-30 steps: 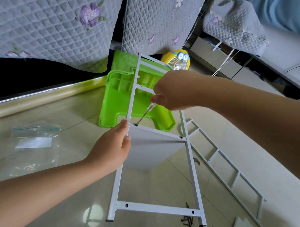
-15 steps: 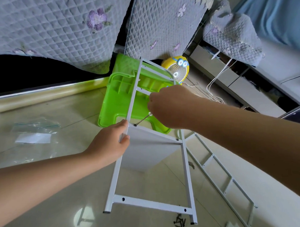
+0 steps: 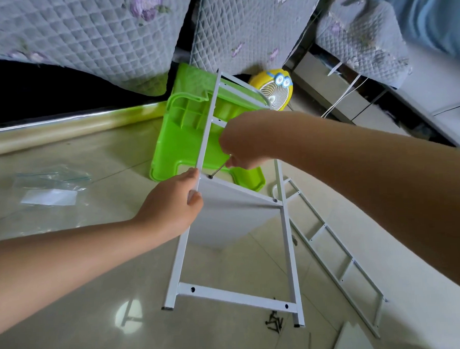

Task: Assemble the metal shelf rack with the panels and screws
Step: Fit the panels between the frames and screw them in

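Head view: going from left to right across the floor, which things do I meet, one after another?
Clear plastic bag → left hand → loose screws → side frame lying flat.

Brightness: soft, even daylight is seen throughout.
Glare: a round bright patch is mirrored towards the near edge of the glossy floor (image 3: 71, 284).
Shadows: faint; the underside of the white panel (image 3: 233, 216) is shaded grey.
Blur: the top right corner is smeared.
Distortion: straight lines are bowed at the edges.
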### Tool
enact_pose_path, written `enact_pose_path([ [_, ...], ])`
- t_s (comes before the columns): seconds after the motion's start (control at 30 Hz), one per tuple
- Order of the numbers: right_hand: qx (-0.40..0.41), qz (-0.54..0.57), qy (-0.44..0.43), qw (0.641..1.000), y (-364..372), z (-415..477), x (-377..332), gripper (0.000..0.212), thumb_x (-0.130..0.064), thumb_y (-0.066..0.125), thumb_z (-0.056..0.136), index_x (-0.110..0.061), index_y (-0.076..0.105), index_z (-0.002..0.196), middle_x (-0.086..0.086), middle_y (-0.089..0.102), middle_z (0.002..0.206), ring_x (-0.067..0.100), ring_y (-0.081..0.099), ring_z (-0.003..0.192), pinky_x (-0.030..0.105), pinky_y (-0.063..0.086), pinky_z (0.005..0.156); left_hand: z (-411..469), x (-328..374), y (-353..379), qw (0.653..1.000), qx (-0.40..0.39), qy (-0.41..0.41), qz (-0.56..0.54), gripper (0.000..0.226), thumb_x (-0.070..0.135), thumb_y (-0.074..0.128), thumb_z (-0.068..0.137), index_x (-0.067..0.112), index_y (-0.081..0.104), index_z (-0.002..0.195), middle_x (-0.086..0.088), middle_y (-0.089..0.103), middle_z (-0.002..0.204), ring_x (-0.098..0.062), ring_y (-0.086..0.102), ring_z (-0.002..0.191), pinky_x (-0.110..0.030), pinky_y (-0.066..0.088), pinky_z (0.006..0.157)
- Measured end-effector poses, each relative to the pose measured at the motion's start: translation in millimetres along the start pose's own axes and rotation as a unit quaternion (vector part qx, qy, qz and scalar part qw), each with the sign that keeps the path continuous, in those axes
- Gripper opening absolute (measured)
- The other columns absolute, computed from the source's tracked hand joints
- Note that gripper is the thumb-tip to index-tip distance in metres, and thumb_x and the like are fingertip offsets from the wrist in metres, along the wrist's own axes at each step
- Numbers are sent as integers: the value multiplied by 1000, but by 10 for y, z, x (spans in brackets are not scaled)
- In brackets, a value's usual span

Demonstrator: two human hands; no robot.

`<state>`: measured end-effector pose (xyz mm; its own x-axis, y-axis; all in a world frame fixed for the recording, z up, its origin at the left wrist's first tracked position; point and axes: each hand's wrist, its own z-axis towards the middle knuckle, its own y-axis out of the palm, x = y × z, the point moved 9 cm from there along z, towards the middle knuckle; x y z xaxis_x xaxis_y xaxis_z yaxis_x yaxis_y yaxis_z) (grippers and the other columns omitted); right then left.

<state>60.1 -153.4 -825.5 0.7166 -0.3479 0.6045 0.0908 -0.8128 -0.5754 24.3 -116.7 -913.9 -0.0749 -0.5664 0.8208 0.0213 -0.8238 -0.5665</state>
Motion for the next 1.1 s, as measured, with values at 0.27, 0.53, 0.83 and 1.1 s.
enact_pose_path([
  [0.27, -12, 48, 27, 998, 77, 3, 47, 38, -32, 40, 98, -2, 56, 114, 10, 52, 92, 24, 44, 85, 29, 34, 71, 25, 14, 58, 999, 0, 12, 34, 43, 12, 42, 93, 6, 41, 136, -13, 54, 128, -29, 53, 110, -30, 41, 81],
  [0.53, 63, 202, 138, 967, 467, -387, 391, 38, -34, 31, 100, -5, 52, 113, 16, 57, 112, 31, 53, 106, 31, 37, 74, 36, 106, 73, 984, -57, 16, 168, 36, 13, 36, 95, 1, 40, 128, -13, 48, 127, -28, 47, 110, -30, 33, 74],
  [0.83, 148, 500, 355, 776, 2130, -999, 504, 18, -20, 32, 98, -9, 43, 89, 22, 58, 101, 37, 55, 93, 37, 40, 74, 116, 867, 489, 924, -39, 220, 309, 47, 27, 37, 76, -9, 64, 86, -33, 62, 98, -46, 62, 93, -51, 52, 73],
  [1.1, -13, 561, 468, 683, 3953, -1384, -919, 32, -16, 38, 94, -4, 65, 105, 14, 55, 113, 29, 47, 109, 29, 40, 89, 133, 1372, 1511, 922, -80, 161, 344, 46, 32, 40, 85, -3, 59, 108, -21, 52, 124, -32, 45, 117, -38, 31, 99],
])
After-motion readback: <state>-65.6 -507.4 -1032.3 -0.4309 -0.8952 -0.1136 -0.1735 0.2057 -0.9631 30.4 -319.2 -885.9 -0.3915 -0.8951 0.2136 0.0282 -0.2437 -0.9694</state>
